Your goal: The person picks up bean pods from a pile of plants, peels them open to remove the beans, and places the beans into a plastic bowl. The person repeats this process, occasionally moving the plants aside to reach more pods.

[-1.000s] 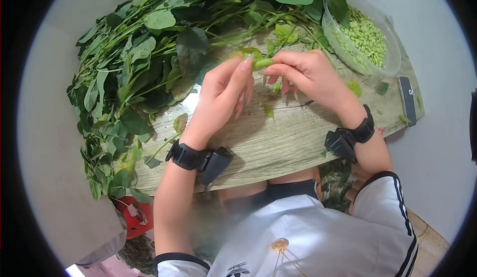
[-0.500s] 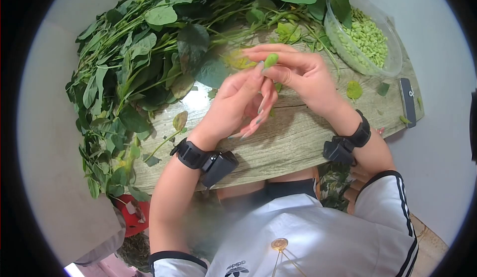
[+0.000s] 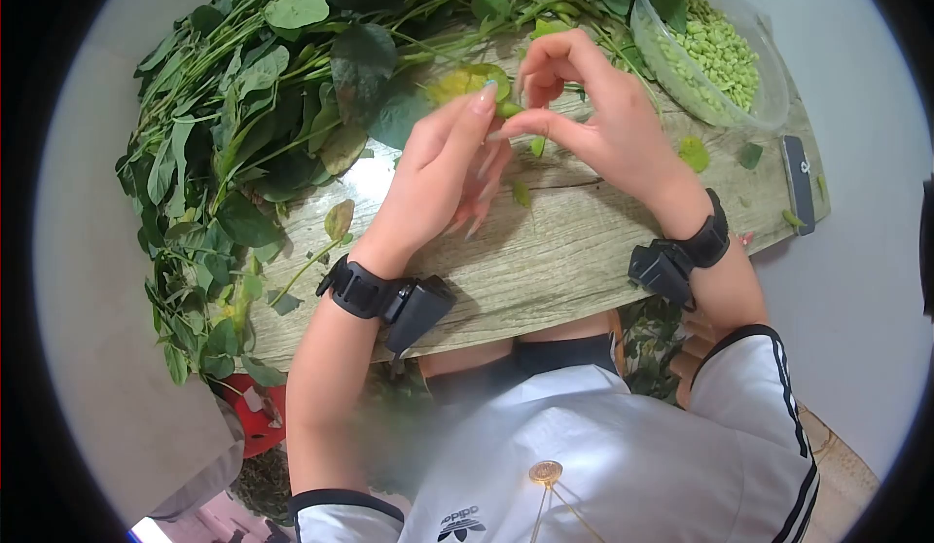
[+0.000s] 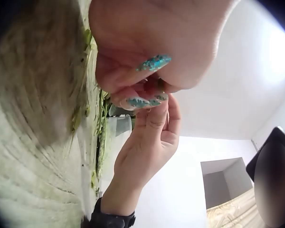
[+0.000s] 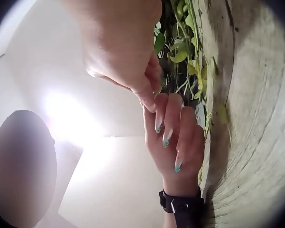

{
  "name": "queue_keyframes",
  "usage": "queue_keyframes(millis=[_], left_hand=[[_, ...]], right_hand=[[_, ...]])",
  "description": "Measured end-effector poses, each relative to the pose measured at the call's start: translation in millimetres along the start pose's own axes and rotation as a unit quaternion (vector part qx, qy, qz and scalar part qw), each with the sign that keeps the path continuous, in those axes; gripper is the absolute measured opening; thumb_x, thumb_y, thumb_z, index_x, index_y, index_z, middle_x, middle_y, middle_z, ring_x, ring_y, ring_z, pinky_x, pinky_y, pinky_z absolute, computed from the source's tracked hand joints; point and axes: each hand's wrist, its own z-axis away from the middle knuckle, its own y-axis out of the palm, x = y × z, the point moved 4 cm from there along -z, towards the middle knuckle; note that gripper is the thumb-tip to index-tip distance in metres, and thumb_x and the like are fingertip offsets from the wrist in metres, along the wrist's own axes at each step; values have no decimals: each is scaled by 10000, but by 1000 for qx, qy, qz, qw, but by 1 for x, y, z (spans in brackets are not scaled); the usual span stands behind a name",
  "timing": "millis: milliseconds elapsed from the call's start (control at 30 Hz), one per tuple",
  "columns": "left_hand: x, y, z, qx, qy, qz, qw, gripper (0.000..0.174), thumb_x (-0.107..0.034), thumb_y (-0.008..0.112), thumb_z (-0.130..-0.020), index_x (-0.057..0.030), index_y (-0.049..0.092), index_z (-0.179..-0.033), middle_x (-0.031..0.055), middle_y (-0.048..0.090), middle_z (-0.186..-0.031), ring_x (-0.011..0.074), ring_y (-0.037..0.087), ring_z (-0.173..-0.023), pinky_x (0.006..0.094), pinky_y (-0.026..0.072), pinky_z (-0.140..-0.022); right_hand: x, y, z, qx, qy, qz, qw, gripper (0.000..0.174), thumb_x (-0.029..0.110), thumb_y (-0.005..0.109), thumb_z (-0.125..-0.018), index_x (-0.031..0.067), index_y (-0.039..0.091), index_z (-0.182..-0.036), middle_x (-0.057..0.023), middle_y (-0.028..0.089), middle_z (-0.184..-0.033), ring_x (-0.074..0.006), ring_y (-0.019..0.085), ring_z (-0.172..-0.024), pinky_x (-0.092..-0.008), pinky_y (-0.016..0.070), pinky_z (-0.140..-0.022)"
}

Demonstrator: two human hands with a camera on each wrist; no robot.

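Note:
My left hand pinches a plump green bean pod between thumb and fingers, above the wooden table. Glittery turquoise nails show on this hand in the left wrist view. Opposite it, my right hand has its thumb reaching to the pod's underside, while its bent index and other fingers stand lifted apart from the thumb. In both wrist views the hands overlap at the fingertips and hide most of the pod.
Leafy green bean stalks are heaped along the table's left and back. A clear plastic tub of shelled green beans stands at the back right. A dark phone-like object lies by the right edge. Loose leaf scraps dot the wooden tabletop.
Both hands turned inward with the pod held upright at half a second ago. Now the left hand has turned back with the pod, and the right fingers have lifted away from their thumb.

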Motion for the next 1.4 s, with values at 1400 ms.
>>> queue_keyframes(millis=[1400], left_hand=[[11,-1,-2,50,-66,88,993,307,-305,328,-946,-55,491,-1018,19,354,-561,170,437,-395,271,385,-330]], right_hand=[[-8,4,5,142,-133,247,949,256,319,635,-886,81,597,-798,-81,605,-705,-282,628,-688,-400,479,-599]])
